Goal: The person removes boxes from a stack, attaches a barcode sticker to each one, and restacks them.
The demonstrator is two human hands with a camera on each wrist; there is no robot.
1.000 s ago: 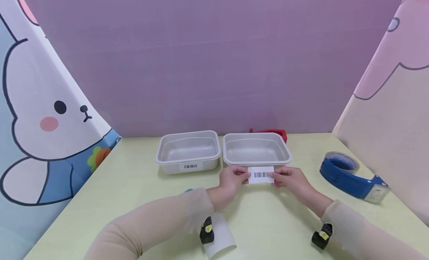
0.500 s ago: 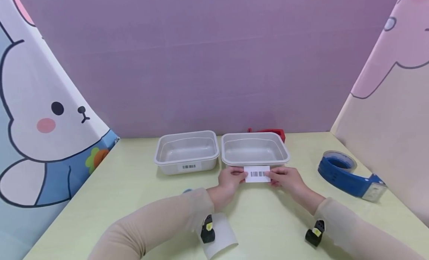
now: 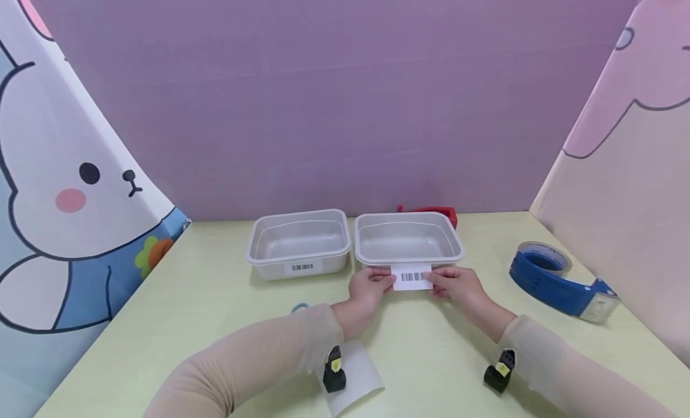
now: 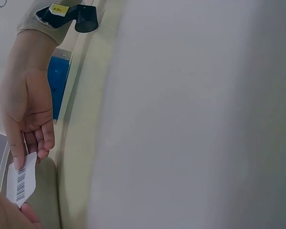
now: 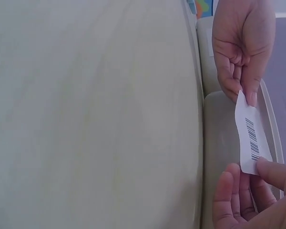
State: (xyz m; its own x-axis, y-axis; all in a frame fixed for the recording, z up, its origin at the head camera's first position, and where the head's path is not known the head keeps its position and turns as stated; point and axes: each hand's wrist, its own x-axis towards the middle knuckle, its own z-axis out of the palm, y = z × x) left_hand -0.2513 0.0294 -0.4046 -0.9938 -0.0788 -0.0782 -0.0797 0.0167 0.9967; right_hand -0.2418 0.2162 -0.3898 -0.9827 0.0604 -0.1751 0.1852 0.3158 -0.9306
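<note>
Head view: both hands (image 3: 366, 292) (image 3: 463, 288) (in a close pinch on a barcode label (image 3: 411, 284)) over a pale table (image 3: 431, 352), purple backdrop (image 3: 334, 106) behind.

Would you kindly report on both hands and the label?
Left hand, right hand pinch opposite ends of barcode label. Label held before right tray. No obstruction visible.

Person wears long, plain light-beige sleeves, same fabric look on both arms. Left sleeve (image 3: 248, 358) is creased around the elbow; right sleeve (image 3: 577, 364) looks smoother. Cuffs (image 3: 322, 334) loose, slightly sheer, a bit ragged-looking at the edge. Left hand (image 3: 368, 293) and right hand (image 3: 460, 287) are bare. Black left wrist camera (image 3: 334, 379) and matching black right wrist camera (image 3: 495, 379): chunky, angular body, stubby rounded end. Each has a yellow sticker (image 4: 59, 9); its dark characters are too small to read.
</note>
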